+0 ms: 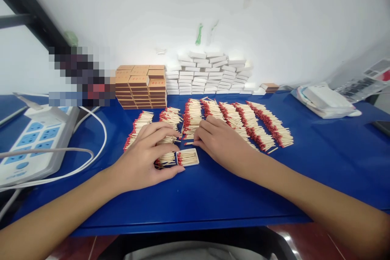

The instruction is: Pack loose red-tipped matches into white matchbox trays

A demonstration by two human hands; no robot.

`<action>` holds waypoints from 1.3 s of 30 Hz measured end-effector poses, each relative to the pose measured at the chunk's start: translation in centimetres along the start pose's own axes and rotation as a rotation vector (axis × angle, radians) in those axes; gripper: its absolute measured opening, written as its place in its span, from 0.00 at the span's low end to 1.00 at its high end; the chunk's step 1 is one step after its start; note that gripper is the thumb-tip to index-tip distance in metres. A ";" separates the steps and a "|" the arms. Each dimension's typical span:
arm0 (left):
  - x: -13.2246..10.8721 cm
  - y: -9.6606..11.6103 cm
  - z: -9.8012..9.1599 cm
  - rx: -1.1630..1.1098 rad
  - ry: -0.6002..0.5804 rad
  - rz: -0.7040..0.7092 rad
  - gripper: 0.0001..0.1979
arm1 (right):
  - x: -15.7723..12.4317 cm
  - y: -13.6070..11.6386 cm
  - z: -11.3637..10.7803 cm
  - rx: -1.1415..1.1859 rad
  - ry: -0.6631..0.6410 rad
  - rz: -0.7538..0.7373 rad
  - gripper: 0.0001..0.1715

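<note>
My left hand (149, 156) lies with fingers spread over a row of red-tipped matches (173, 115), its thumb beside a small white matchbox tray (196, 158). Several matches lie side by side in that tray, red heads to the left. Just above the tray's right side, my right hand (217, 142) is closed, thumb and finger pinching a match (189, 143) whose red head points left. More matches lie in slanted rows on both sides of my hands, such as the row at the far right (271, 124).
Brown matchboxes (140, 85) are stacked at the back left, beside a pile of white trays (210, 75) against the wall. A power strip (39, 142) with white cables (105, 134) lies left on the blue table (195, 203). Papers and a white packet (326, 99) lie at the right.
</note>
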State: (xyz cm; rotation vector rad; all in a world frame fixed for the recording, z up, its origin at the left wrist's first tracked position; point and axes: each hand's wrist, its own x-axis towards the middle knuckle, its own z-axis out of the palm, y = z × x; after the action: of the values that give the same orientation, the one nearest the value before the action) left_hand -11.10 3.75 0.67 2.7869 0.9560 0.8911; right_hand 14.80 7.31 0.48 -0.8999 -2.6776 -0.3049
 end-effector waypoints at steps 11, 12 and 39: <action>0.0 -0.1 0.1 0.005 0.005 0.007 0.12 | -0.6 -2.1 -1.5 0.079 0.040 -0.111 0.13; 0.0 -0.1 0.1 0.005 0.006 0.007 0.12 | -0.5 -2.2 -1.4 0.095 0.039 -0.115 0.13; -0.1 -0.1 -0.1 0.004 0.012 0.021 0.12 | -0.5 0.9 0.0 0.245 0.071 0.038 0.09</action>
State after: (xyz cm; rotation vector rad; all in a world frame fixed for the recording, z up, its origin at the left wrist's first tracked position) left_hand -11.32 3.77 0.67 2.8031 0.9326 0.9112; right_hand 15.73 7.71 0.35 -0.8458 -2.5587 0.0011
